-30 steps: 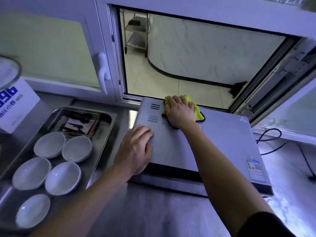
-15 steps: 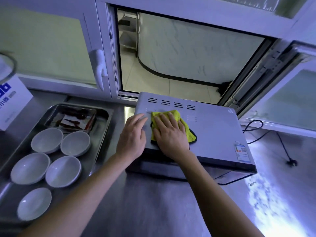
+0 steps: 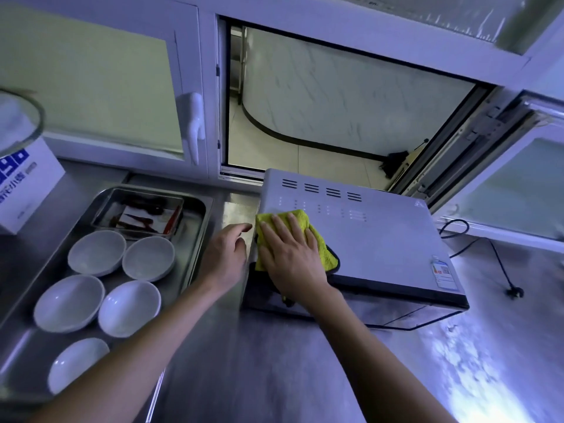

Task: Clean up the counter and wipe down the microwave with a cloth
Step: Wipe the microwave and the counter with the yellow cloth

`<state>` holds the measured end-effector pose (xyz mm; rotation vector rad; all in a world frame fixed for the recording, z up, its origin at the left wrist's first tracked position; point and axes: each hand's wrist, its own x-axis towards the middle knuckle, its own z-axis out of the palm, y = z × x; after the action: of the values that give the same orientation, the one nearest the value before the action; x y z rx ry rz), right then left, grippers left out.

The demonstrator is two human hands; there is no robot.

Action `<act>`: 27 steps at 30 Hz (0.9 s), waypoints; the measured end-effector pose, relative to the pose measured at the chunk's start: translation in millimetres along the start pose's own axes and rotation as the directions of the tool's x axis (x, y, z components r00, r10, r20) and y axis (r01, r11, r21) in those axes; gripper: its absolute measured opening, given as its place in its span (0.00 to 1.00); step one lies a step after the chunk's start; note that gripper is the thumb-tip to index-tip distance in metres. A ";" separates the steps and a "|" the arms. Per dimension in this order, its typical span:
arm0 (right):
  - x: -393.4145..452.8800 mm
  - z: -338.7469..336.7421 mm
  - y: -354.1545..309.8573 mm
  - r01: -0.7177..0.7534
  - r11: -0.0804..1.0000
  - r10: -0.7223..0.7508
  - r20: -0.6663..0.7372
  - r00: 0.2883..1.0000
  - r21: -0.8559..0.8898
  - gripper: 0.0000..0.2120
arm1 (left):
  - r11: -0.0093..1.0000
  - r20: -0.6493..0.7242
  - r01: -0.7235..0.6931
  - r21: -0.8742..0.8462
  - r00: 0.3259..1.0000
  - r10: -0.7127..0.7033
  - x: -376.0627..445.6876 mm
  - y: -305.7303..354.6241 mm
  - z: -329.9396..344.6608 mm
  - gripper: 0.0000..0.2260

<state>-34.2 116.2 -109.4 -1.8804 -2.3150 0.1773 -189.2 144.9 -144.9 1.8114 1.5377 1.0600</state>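
A silver microwave (image 3: 381, 236) stands on the steel counter (image 3: 274, 361) below an open window. A yellow cloth (image 3: 297, 222) with a dark edge lies on the front left corner of its top. My right hand (image 3: 290, 257) presses flat on the cloth, fingers spread and pointing away from me. My left hand (image 3: 225, 254) hovers just left of the microwave's left edge, off its top, fingers loosely apart and holding nothing.
A steel tray (image 3: 195, 239) at the left holds several white bowls (image 3: 129, 308) and a small steel dish (image 3: 139, 213) with red scraps. A white box (image 3: 27, 184) stands at far left. A black power cord (image 3: 500, 264) trails on the counter to the right.
My right hand has dragged the cloth from the back of the microwave's top to its front left corner. My left hand has slid off the top to the left side.
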 end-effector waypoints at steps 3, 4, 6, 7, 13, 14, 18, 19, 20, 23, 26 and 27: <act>37.3 -1.5 4.0 -0.011 1.000 0.011 -0.007 1.000 -0.016 0.22 | 0.999 0.022 0.038 -0.017 0.999 -0.038 -2.6 -5.3 -5.1 0.16; 51.7 -1.9 6.1 -0.024 1.000 0.024 -0.008 1.000 -0.015 0.21 | 0.999 0.027 0.049 -0.019 0.998 -0.049 -3.5 -6.3 -7.1 0.16; 80.6 -2.2 10.3 -0.050 0.999 0.050 -0.011 0.999 -0.013 0.20 | 0.998 0.041 0.056 -0.024 0.998 -0.055 -5.0 -8.8 -10.4 0.16; 94.2 -1.5 12.5 -0.060 0.998 0.060 -0.014 0.998 -0.012 0.20 | 0.998 0.054 0.060 -0.027 0.997 -0.058 -5.4 -10.3 -12.1 0.16; 153.7 -0.9 23.2 -0.097 0.994 0.097 -0.006 0.995 -0.055 0.22 | 0.997 0.103 0.072 -0.024 0.992 -0.069 -9.2 -13.2 -21.7 0.16; 158.7 -1.8 24.4 -0.102 0.993 0.101 -0.013 0.995 -0.059 0.22 | 0.998 0.111 0.060 -0.018 0.992 -0.058 -9.4 -13.4 -23.6 0.16; 156.3 -0.7 22.7 -0.089 0.995 0.090 0.022 0.996 -0.048 0.24 | 1.000 0.120 0.010 0.020 0.993 -0.012 -6.8 -14.9 -29.9 0.16; 148.2 -0.5 21.0 -0.079 0.996 0.080 0.019 0.997 -0.038 0.24 | 1.000 0.108 0.006 0.021 0.994 -0.009 -5.3 -12.9 -30.3 0.16; 137.5 0.0 19.0 -0.069 0.997 0.069 0.005 0.998 -0.029 0.23 | 1.000 0.088 0.002 0.020 0.996 -0.003 -3.5 -10.1 -30.0 0.15; 91.9 1.3 8.5 -0.051 0.999 0.051 -0.037 0.998 -0.016 0.22 | 1.000 0.030 -0.002 -0.010 1.000 0.002 2.2 1.8 -27.4 0.15; 38.8 6.8 -3.3 -0.058 0.998 0.057 -0.051 0.997 -0.015 0.23 | 1.000 -0.001 0.018 -0.008 1.000 -0.018 5.4 8.9 -22.7 0.17; 22.0 8.4 -5.5 -0.060 0.998 0.059 -0.082 0.995 -0.015 0.23 | 1.000 -0.011 0.014 -0.009 1.000 -0.014 6.3 10.7 -20.3 0.17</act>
<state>-45.5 136.6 -115.6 -1.9287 -2.2164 0.0858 -199.8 147.0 -123.8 1.7893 1.5466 1.0702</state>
